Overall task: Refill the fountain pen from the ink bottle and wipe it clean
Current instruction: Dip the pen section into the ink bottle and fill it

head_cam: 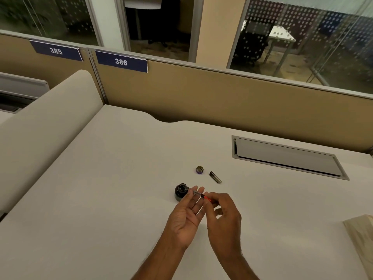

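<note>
As things stand: you are at the filling step, the fountain pen [198, 194] without its barrel and held low over the counter [121, 178], just right of the ink bottle [181, 191].
Left grip: your left hand [186, 216] lies palm up with straight fingers, wide; the pen's clear front part rests across the fingertips, supported rather than clamped.
Right grip: your right hand [224, 216] pinches the pen's red rear end between thumb and forefinger, narrow and closed on it.
Bottle: uncapped and upright near the counter's middle, close by your left fingertips; touching or not, I cannot tell.
Bottle cap [199, 170]: set toward the back edge, apart from the bottle.
Pen barrel [215, 177]: lying flat just right of the cap.
Tan sheet [361, 235]: at the right edge, possibly for wiping; unclear.
Nib: too small to tell whether it is inked.
Next move, as I judge it: tip the nib down into the bottle mouth, steady the front part with your left fingers, and work the red end to draw ink.
Risk: a nudge from your left fingertips could tip the open bottle.
</note>
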Demonstrator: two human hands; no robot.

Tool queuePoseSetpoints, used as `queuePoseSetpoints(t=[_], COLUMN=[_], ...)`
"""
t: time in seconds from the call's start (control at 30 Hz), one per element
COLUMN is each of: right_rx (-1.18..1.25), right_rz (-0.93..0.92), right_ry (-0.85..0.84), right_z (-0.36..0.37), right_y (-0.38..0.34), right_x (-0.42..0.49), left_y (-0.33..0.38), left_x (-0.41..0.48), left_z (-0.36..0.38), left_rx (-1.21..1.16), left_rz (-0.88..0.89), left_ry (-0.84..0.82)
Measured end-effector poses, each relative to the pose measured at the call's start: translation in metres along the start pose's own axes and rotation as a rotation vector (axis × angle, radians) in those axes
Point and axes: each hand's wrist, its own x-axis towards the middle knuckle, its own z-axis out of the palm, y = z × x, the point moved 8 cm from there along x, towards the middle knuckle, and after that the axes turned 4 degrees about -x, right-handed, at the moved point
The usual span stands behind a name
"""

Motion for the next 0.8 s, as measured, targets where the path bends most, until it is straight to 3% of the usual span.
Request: queuePoseSetpoints(t=[0.8], right_rx=[0.110], right_rz=[-0.002], right_ry=[-0.090], right_z=[0.031], right_y=[-0.003], right_x=[0.021], left_y=[-0.002], left_x=[0.029], left_z=[-0.012], left_rx=[-0.213], left_rz=[-0.040], left_ry=[-0.122])
